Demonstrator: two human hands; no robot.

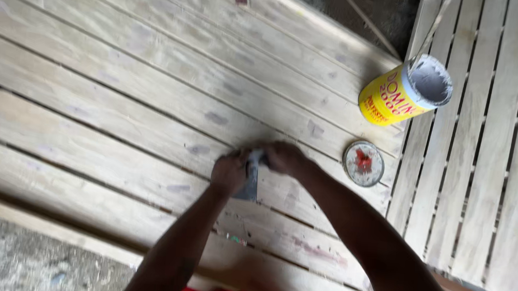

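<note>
Both my hands are together over a panel of pale wooden planks [125, 83]. My left hand [228, 172] and my right hand [285, 159] grip a flat grey scraper blade [249, 184] between them, its edge pressed down onto a plank. Grey filler patches [215, 118] dot the boards around the hands. The frame is blurred, so the fingers' exact hold is unclear.
An open yellow can [403, 91] with grey paste inside stands at the planks' right edge, a thin stick [429, 27] rising from it. Its round lid [363, 163] lies nearby. A slatted wooden frame [486, 147] lies to the right. Bare concrete floor [18, 256] shows at lower left.
</note>
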